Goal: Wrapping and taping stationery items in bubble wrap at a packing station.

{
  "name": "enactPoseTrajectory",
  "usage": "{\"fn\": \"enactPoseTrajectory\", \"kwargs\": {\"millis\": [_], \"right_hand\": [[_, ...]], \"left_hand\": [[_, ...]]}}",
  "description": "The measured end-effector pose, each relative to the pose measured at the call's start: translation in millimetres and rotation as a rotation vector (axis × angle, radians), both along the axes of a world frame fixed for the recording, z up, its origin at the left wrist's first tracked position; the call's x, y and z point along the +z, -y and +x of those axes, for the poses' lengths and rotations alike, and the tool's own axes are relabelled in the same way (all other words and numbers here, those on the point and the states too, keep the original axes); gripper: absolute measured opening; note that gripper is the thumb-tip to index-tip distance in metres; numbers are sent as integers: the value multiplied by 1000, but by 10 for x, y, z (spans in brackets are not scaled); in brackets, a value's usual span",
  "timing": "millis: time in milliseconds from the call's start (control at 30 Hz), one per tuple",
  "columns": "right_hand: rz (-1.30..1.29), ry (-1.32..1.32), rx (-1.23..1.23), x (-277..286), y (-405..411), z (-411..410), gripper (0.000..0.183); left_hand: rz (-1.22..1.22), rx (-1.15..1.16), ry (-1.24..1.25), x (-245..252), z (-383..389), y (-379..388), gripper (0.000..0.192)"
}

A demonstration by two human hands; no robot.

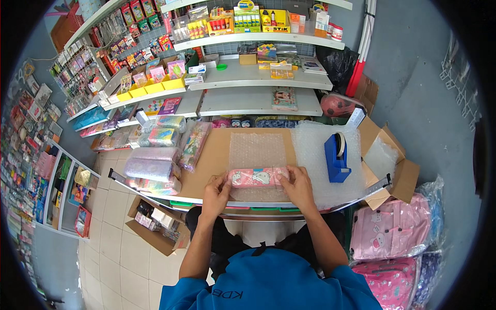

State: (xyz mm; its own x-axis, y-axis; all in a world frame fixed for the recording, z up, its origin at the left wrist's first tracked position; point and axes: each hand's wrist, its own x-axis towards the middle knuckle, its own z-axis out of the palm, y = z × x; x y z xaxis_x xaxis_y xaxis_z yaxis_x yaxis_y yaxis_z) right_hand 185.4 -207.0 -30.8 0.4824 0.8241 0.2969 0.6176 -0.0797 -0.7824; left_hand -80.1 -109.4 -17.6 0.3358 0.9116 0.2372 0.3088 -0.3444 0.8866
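Both of my hands hold a pink pencil case (pixel 255 177) with white cartoon cats on it, one hand at each end. My left hand (pixel 217 192) grips its left end with the thumb on top. At the right end, my right hand (pixel 299 188) has its thumb over the front and its fingers behind. Beneath the case lies a sheet of bubble wrap (pixel 257 149), spread over the brown cardboard table top (pixel 205 166). A larger stack of bubble wrap (pixel 310 159) is on the right, with a blue tape dispenser (pixel 338 164) standing on it.
Wrapped packages (pixel 153 166) are piled on the table's left. An open carton (pixel 399 174) with plastic inside stands at right, above bagged pink backpacks (pixel 391 228). Another carton (pixel 155 228) of small boxes sits on the floor at left. Shelves (pixel 263 79) of stationery rise behind the table.
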Motion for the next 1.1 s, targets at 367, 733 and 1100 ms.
{"fn": "enactPoseTrajectory", "kwargs": {"millis": [367,733,1100], "right_hand": [[-132,-136,88,82,19,136,47],[-177,-194,110,233,51,98,60],[-242,-74,224,372,128,81,82]], "left_hand": [[-154,-133,116,-52,-84,-16,47],[-226,-78,158,-196,-73,-87,42],[-430,-10,445,-138,-41,-105,37]]}}
